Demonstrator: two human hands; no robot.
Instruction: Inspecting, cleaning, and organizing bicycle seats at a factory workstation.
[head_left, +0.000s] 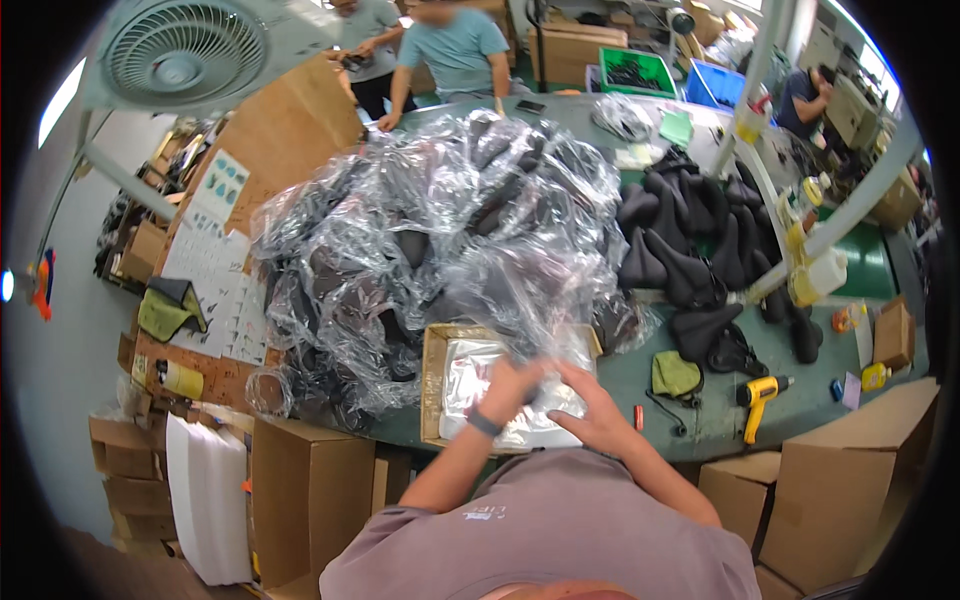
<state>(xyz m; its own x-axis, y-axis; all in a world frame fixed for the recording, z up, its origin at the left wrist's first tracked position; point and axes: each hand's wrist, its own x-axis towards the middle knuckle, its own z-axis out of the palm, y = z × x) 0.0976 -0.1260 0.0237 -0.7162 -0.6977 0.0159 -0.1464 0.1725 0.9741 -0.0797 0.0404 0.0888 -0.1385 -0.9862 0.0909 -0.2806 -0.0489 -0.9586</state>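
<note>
Black bicycle saddles in clear plastic bags form a large heap in front of me. At the heap's near side, a blurred clear plastic bag narrows down toward my hands; a dark shape shows through it. My left hand, with a dark band on the wrist, is closed on the bag's lower end, its fingertips smeared by motion. Close beside it, my right hand has its fingers at the bag, thumb lower down. Beneath both hands stands an open cardboard box holding flat clear plastic bags.
Unbagged black saddles lie to the right. Nearer are a yellow heat gun, a green cloth and a white jug. Cardboard boxes stand along the near edge. Across the table, a person leans at the heap.
</note>
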